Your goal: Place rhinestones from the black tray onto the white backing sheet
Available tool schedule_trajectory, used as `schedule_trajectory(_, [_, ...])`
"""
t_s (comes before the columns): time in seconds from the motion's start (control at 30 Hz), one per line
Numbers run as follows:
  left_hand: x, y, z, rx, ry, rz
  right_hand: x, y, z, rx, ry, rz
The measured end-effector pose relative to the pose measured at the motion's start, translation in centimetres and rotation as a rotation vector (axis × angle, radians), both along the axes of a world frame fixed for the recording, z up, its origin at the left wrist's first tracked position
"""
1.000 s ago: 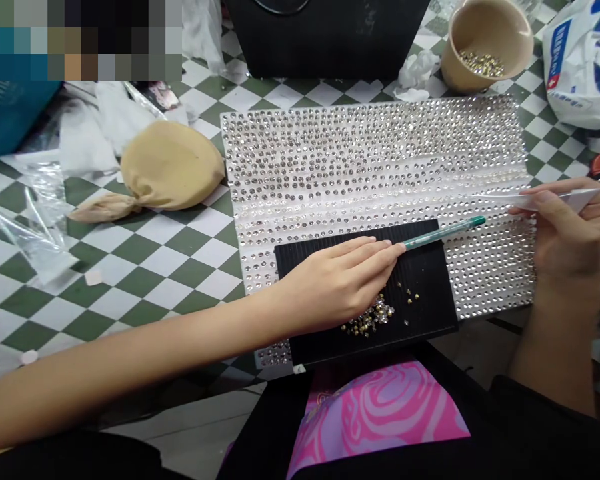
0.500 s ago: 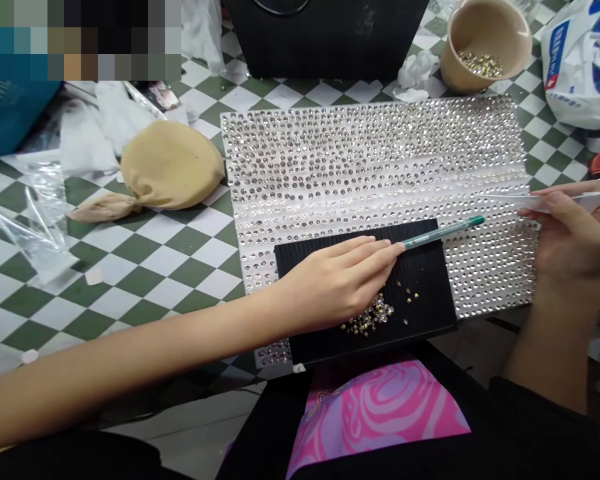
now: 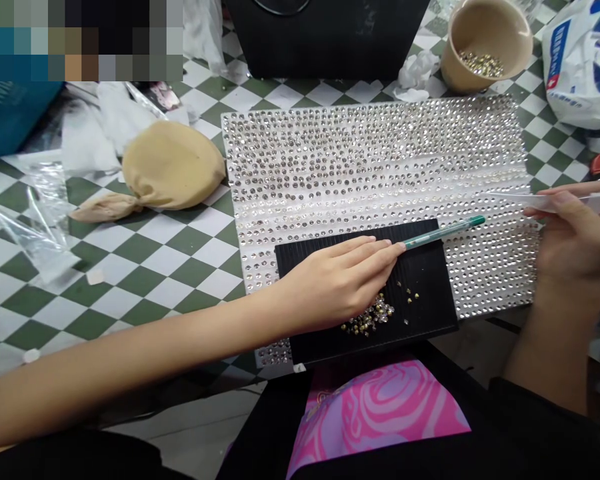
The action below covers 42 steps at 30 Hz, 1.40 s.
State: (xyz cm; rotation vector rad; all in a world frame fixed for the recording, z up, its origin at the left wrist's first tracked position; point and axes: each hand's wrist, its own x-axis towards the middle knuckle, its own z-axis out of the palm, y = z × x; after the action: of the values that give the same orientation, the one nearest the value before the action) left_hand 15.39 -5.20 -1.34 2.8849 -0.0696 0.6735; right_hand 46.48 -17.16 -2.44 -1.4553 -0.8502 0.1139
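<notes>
- Both hands busy; your right hand (image 3: pixel 575 233) has drifted slightly right and up, pinching a white strip (image 3: pixel 545 200) between thumb and fingers, lifting it off the studded sheet (image 3: pixel 370 160)
- your left hand (image 3: pixel 340 283) hasn't budged, closed on the green pen (image 3: pixel 443 231) over the black tray (image 3: pixel 425 300)
- pen lies nearly level, pointing right and slightly up

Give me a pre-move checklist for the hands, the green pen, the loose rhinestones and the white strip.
1. Left hand grips green pen: ok.
2. Pen tip in view: not ok, hidden under the hand.
3. Loose rhinestones lie on the black ridged tray: ok.
4. Right hand pinches the white strip: ok.
5. Strip touches the rhinestone sheet: cannot tell.
6. Beige cup holds stones: ok.
</notes>
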Motion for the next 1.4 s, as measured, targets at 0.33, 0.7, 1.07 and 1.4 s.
schedule_trajectory(0.33, [-0.02, -0.01, -0.01, 0.011, 0.007, 0.002, 0.52, -0.02, -0.16, -0.028, 0.048, -0.036])
schedule_trajectory(0.7, [-0.05, 0.02, 0.0, 0.0, -0.005, -0.004, 0.48, 0.01, -0.09, 0.005, 0.028, -0.082])
schedule_trajectory(1.07, [-0.01, 0.01, -0.01, -0.002, -0.001, 0.002, 0.31, -0.09, 0.11, -0.035, 0.084, -0.109])
schedule_trajectory(1.4, [-0.1, -0.02, -0.01, 0.011, 0.003, 0.007, 0.38, 0.07, 0.3, 0.006, 0.12, -0.154])
